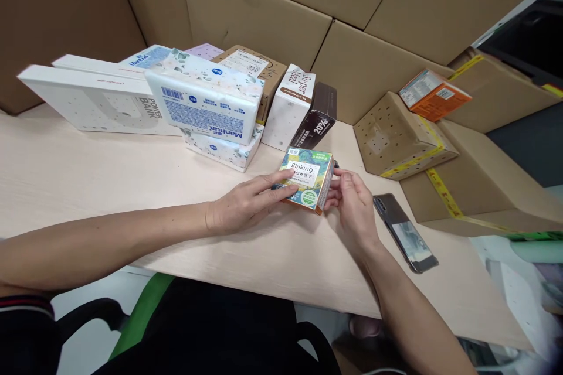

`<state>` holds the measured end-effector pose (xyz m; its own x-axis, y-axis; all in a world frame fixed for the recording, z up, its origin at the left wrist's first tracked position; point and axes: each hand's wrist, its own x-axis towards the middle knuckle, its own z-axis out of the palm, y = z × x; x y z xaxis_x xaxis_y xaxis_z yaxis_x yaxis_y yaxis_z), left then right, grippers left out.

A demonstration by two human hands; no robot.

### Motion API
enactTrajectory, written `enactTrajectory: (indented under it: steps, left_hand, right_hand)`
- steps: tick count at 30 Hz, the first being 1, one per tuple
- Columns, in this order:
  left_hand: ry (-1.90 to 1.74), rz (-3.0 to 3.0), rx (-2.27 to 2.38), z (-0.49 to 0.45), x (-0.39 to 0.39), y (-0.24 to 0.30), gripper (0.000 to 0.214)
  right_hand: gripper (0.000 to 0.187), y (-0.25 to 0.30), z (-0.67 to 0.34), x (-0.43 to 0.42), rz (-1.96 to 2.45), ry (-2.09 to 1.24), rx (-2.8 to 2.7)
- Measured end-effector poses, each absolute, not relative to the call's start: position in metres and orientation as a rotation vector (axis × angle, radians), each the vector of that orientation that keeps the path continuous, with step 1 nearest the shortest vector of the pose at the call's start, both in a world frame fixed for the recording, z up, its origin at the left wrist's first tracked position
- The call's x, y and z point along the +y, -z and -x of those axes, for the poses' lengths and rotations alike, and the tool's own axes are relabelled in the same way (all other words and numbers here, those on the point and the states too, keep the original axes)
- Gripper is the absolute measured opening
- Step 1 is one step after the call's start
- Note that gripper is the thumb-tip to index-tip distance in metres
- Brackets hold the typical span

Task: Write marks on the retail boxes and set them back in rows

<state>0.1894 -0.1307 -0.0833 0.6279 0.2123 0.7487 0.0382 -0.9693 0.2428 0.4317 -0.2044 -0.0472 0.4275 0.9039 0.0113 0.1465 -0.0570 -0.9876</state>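
A small biscuit box (pixel 314 160) with a blue, green and yellow printed top and the word "Binking" sits on the table in front of me. My left hand (pixel 257 196) holds it from the left, two fingers lying over its top and the thumb hidden. At the box's right side is my right hand (pixel 352 199), its thumb and forefinger pressed together and its other fingers against the side wall. A small dark tip (pixel 336 164) shows by the right forefinger; what it belongs to is hidden. Behind the biscuit box stand a white "Super Meal" box (pixel 288 111) and a dark brown box (pixel 319 114).
Two stacked tissue packs (pixel 204 96) and a white power bank box (pixel 94 102) stand at the left. A phone (pixel 404 231) lies right of my right hand. An orange box (pixel 435 96) rests on a taped carton (pixel 396 137). Large cartons (pixel 250 6) wall the back.
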Motion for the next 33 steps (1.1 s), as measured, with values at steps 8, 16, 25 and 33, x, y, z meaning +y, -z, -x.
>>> enactTrajectory:
  steps: [8, 16, 25, 33]
  left_hand:
    - [-1.104, -2.854, 0.314, -0.202, -0.126, 0.083, 0.067]
    - [-1.061, -2.836, 0.361, -0.205, -0.129, 0.086, 0.071]
    - [-1.076, -2.736, 0.394, -0.201, -0.129, 0.087, 0.066]
    - [-1.044, -2.784, 0.3, -0.2, -0.132, 0.085, 0.062]
  right_hand:
    - [0.037, 0.054, -0.456, -0.2, 1.903, -0.324, -1.686]
    - [0.046, 0.039, -0.486, -0.197, 2.595, -0.008, -1.722]
    - [0.029, 0.039, -0.5, -0.192, 2.47, -0.252, -1.681]
    - [0.039, 0.03, -0.494, -0.188, 1.507, -0.793, -0.946]
